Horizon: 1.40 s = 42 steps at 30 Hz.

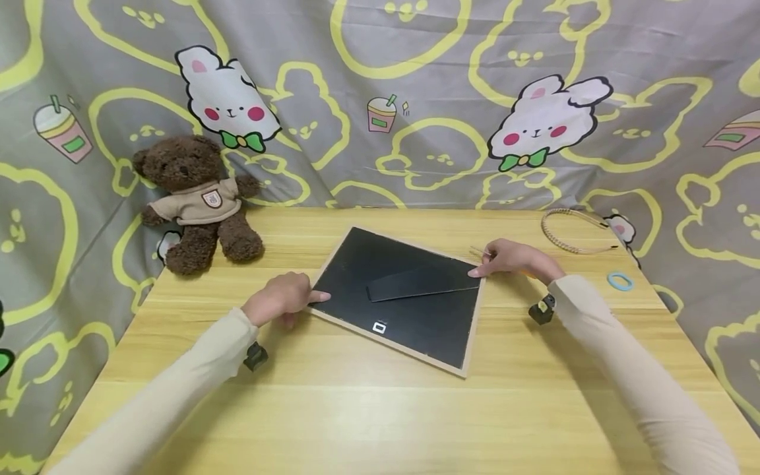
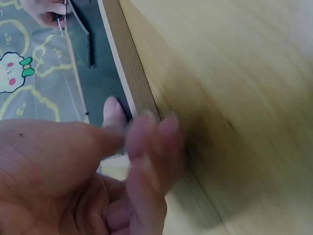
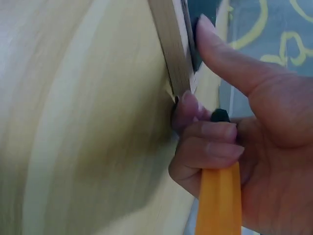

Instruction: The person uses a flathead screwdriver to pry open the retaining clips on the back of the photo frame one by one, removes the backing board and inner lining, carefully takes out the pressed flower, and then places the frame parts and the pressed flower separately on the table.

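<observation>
A picture frame (image 1: 427, 323) lies back side up on the table, turned at an angle, with a black backing, pale wood edges and a black stand leg (image 1: 415, 285). My left hand (image 1: 285, 295) pinches its left corner, thumb on the backing and fingers at the edge. At the opposite corner my right hand (image 1: 505, 256) has its thumb on the backing and its index finger by the edge. Its other fingers curl round an orange handle (image 3: 219, 200). A thin metal part (image 1: 479, 253) sticks out past that hand; the tool's exact kind is unclear.
A brown teddy bear (image 1: 198, 204) in a beige top sits at the back left. On the right lie a braided headband (image 1: 558, 231) and a blue ring (image 1: 620, 282). Patterned grey cloth (image 1: 380, 165) hangs behind the wooden table (image 1: 380, 422).
</observation>
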Each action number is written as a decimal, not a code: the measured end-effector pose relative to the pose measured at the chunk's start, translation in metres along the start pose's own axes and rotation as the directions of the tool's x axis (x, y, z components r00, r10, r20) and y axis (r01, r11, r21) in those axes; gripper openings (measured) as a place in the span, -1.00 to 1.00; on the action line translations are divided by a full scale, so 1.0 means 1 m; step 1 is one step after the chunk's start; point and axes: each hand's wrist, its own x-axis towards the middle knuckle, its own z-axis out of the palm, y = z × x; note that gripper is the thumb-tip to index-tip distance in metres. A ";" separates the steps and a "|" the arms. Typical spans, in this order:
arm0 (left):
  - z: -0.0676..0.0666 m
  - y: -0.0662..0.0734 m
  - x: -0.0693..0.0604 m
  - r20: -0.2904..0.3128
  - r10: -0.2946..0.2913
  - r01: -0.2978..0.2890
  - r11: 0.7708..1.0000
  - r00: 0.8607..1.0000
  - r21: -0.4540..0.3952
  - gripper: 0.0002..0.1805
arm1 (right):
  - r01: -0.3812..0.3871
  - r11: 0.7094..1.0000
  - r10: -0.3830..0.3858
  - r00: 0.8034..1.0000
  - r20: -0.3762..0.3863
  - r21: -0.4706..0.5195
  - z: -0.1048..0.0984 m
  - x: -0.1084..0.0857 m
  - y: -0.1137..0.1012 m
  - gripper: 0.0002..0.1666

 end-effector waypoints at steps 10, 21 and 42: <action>-0.003 -0.023 0.032 -0.310 -0.018 -0.092 0.938 0.951 -0.335 -0.42 | 0.040 0.982 -0.027 0.997 0.073 -0.183 0.035 -0.019 -0.020 -0.46; 0.005 -0.009 0.054 -0.385 -0.010 -0.104 0.956 0.923 -0.274 -0.05 | 0.016 0.999 -0.019 0.998 0.063 0.040 0.091 -0.035 -0.054 -0.37; -0.002 -0.022 0.045 -0.354 0.100 -0.155 0.979 0.930 -0.130 -0.17 | -0.080 0.991 0.042 0.950 -0.310 -0.111 0.002 -0.080 0.041 -0.57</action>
